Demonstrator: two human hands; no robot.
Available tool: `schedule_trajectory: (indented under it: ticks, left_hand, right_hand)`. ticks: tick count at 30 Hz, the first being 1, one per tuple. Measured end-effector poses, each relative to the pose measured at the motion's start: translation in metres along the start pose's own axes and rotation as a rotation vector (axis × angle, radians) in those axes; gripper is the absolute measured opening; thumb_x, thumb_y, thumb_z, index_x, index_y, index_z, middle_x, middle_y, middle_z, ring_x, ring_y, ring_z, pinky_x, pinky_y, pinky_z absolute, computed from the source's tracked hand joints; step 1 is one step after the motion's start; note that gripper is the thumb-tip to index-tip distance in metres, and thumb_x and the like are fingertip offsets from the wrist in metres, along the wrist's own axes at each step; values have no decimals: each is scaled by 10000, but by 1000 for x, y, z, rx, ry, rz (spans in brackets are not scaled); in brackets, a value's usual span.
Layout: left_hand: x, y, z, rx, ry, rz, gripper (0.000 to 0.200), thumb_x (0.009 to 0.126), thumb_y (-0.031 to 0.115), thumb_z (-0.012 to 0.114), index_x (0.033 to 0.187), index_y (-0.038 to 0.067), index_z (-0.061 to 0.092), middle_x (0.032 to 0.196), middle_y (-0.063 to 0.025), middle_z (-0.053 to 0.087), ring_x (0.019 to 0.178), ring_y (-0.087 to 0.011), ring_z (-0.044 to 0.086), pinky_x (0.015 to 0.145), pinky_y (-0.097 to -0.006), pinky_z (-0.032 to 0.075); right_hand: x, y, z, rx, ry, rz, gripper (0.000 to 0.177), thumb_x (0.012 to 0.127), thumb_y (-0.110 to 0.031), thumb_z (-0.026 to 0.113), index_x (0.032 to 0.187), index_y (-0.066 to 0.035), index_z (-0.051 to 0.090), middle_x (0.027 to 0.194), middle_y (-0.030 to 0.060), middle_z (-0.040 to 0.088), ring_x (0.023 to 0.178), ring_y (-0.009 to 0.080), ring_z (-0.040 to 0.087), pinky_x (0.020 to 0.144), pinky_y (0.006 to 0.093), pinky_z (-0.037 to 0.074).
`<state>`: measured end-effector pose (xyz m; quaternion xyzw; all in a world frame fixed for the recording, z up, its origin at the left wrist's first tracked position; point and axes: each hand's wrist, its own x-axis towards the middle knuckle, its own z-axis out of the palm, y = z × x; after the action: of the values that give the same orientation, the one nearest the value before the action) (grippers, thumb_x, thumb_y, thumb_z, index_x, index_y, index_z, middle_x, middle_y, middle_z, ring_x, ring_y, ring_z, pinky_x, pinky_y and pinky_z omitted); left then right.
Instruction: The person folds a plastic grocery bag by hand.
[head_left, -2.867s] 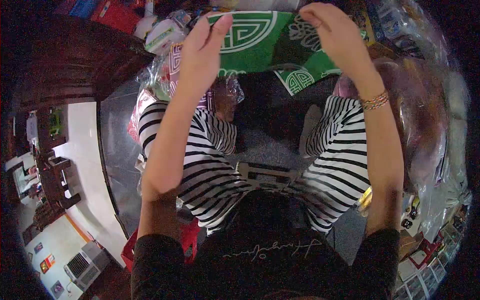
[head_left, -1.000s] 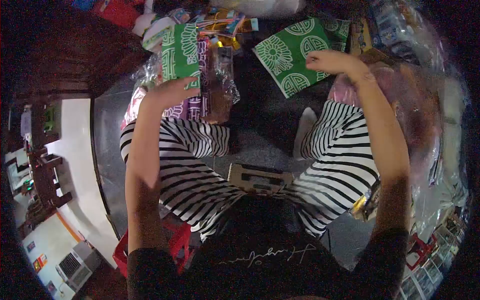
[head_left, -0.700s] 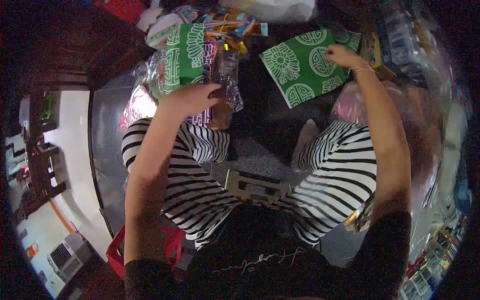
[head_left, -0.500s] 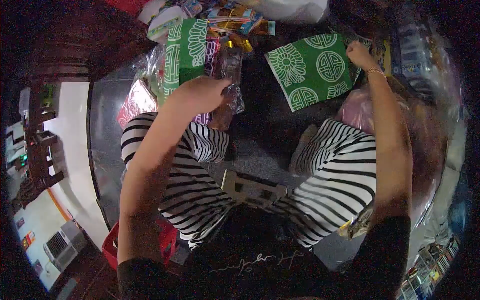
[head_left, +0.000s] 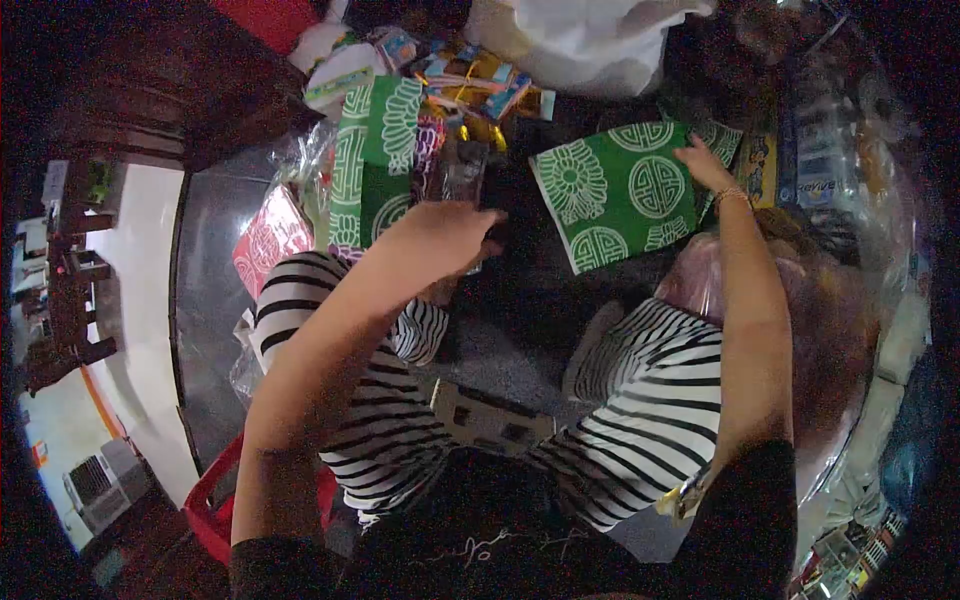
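A green sheet with white round emblems and flower patterns [head_left: 615, 195] lies at a slant over the dark floor. My right hand [head_left: 708, 165] is closed on its upper right edge, the fingertips over the green surface. My left hand [head_left: 445, 235] hovers to the left of it, above the dark floor between my legs. Its fingers are loosely curled and apart, with nothing visible in them, though the palm side is hidden. Beyond my left hand stands another green patterned piece [head_left: 385, 135], partly covered by my forearm.
Small colourful packets [head_left: 480, 85] lie at the top, below a white bag [head_left: 590, 40]. A pink patterned packet [head_left: 272, 238] is at the left, a red basket [head_left: 215, 500] lower left. Plastic-wrapped goods [head_left: 830, 170] crowd the right side.
My left hand has shifted to the right, away from the left green piece. My right fingers have moved onto the green sheet's corner. The view has tilted slightly.
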<state>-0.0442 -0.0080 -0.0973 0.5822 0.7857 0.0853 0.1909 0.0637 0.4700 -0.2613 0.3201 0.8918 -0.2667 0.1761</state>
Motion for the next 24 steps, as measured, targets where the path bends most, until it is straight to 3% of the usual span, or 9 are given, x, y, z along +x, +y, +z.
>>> schedule_trajectory:
  ticks: [4,6,10,12,14,16,18,22,24]
  left_hand:
    - [-3,5,-9,9,-122,-104,415,867,310,592,1190,50,576,926,-216,663,862,-378,651,741,-481,525]
    - [-3,6,-15,0,-173,-160,430,868,322,590,1211,64,566,976,-219,659,904,-379,644,774,-486,519]
    - [0,8,-16,-7,-196,-220,459,876,266,548,1304,106,510,1046,-245,631,984,-395,615,877,-489,483]
    - [8,25,-31,-26,-255,-264,463,885,292,548,1308,108,507,1072,-242,624,1012,-389,606,897,-481,474]
    - [8,28,-32,-44,-310,-308,468,894,318,548,1311,110,503,1099,-239,618,1040,-383,596,917,-473,465]
    - [9,21,-18,-91,-247,-154,501,909,398,547,1314,107,500,1147,-233,606,1059,-386,588,933,-462,457]
    - [8,24,-19,-111,-248,-149,527,907,439,531,1310,101,505,1174,-234,597,1098,-383,570,947,-462,451]
    - [12,34,-36,-242,-258,-185,661,923,604,413,1314,78,502,1200,-212,602,1060,-365,601,886,-420,482]
    - [9,51,-50,-526,-225,-259,730,905,657,382,1327,71,483,1198,-194,608,1068,-352,602,862,-428,487]
  right_hand:
    - [-8,-20,-19,-436,-130,-70,557,960,-497,381,1299,-95,564,1480,120,377,1359,298,346,1121,420,259]
    - [10,-8,-7,-297,-31,-179,488,932,-404,432,1213,-51,617,1304,181,551,1187,322,519,996,434,386]
    - [29,-10,-24,-280,-28,-337,347,844,-289,549,1053,-48,686,1002,167,674,990,295,645,907,439,467]
    - [10,-44,-56,-149,-162,-266,398,812,-352,606,1017,-24,698,933,155,694,837,245,658,798,429,493]
    - [-34,-81,-90,-88,-194,-243,425,797,-389,620,1005,-28,704,942,137,696,831,214,645,776,405,491]
    - [-63,-99,-120,-33,-219,-218,453,782,-426,635,993,-31,710,951,118,699,825,184,632,754,382,490]
    - [-88,-116,-145,9,-138,-344,330,870,-274,580,1032,-15,706,967,59,700,925,170,625,858,300,464]
    - [-188,-172,-161,-176,-67,-569,325,915,-258,534,1049,-2,683,1018,73,682,977,180,618,903,302,453]
    - [-249,-200,-141,-73,239,-692,325,948,-235,484,1047,25,652,1070,102,652,1040,217,604,931,315,441]
